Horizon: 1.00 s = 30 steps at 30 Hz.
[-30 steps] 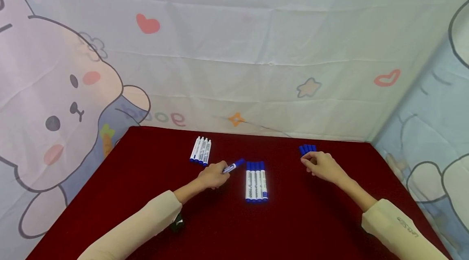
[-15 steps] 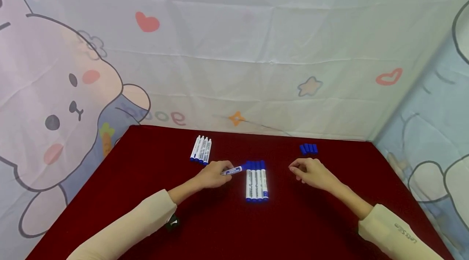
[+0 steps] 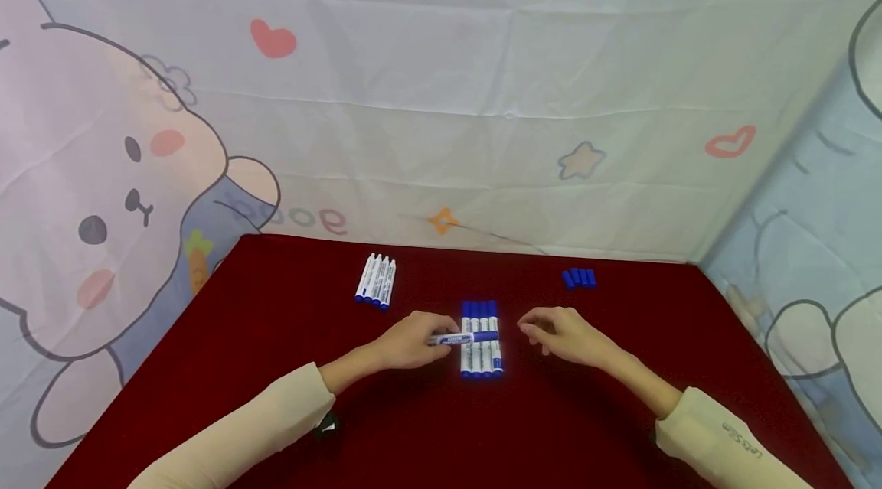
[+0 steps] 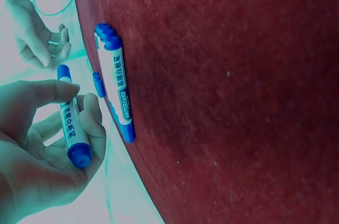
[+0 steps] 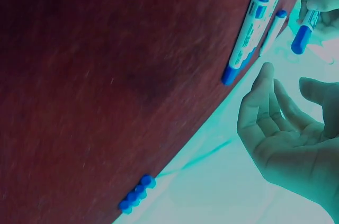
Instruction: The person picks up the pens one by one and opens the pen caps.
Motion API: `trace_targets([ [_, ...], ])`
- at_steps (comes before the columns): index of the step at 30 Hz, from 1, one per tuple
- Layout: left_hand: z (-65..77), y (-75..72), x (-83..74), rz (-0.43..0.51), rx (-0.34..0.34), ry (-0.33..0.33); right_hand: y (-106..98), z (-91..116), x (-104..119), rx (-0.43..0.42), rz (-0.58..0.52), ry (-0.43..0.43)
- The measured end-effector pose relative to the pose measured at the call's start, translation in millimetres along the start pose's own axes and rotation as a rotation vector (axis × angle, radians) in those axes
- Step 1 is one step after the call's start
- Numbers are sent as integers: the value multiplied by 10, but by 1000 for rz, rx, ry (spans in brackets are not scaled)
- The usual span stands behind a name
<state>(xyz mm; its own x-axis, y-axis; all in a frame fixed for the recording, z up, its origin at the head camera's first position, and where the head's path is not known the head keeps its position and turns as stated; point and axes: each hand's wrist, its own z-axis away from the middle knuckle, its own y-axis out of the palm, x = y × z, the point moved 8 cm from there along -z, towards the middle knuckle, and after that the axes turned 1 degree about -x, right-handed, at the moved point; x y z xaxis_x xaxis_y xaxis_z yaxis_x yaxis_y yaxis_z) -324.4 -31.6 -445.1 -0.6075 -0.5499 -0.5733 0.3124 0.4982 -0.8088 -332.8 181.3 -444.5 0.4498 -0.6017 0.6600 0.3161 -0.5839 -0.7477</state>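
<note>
In the head view, my left hand [image 3: 413,340] holds a whiteboard marker [image 3: 456,339] with a blue cap, turned sideways. The left wrist view shows thumb and fingers around the white barrel of this marker [image 4: 69,118], raised off the cloth. It passes above a row of capped markers [image 3: 477,361] lying side by side, and hides part of them. To the right of that row hovers my right hand [image 3: 565,336]. Its fingers [image 5: 254,105] are loosely bent with nothing between them, the thumb apart, as the right wrist view shows.
Several uncapped white markers [image 3: 376,281] lie together at the back left of the red cloth [image 3: 586,428]. Several loose blue caps [image 3: 579,278] stay in a row at the back right. A printed curtain [image 3: 427,114] hangs behind the table. A small dark object [image 3: 327,425] lies by the left sleeve.
My left hand has carried the marker to the right, over the capped row, and turned it nearly level. My right hand has drawn away from the loose caps toward the middle.
</note>
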Motion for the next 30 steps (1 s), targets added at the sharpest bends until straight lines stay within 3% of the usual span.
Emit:
trace_targets([
  [7, -15, 24, -112, -26, -10, 75, 210, -25, 152, 103, -77, -23],
  [12, -24, -13, -188, -58, -20, 91, 358, 1, 283, 202, -117, -71],
  [19, -10, 7, -267, -85, -9, 93, 434, 31, 409, 242, -140, -111],
  [26, 26, 26, -357, -179, -3, 106, 484, 64, 429, 288, -126, -107],
  [30, 27, 36, -371, -193, -6, 126, 481, 55, 431, 273, -116, -124],
])
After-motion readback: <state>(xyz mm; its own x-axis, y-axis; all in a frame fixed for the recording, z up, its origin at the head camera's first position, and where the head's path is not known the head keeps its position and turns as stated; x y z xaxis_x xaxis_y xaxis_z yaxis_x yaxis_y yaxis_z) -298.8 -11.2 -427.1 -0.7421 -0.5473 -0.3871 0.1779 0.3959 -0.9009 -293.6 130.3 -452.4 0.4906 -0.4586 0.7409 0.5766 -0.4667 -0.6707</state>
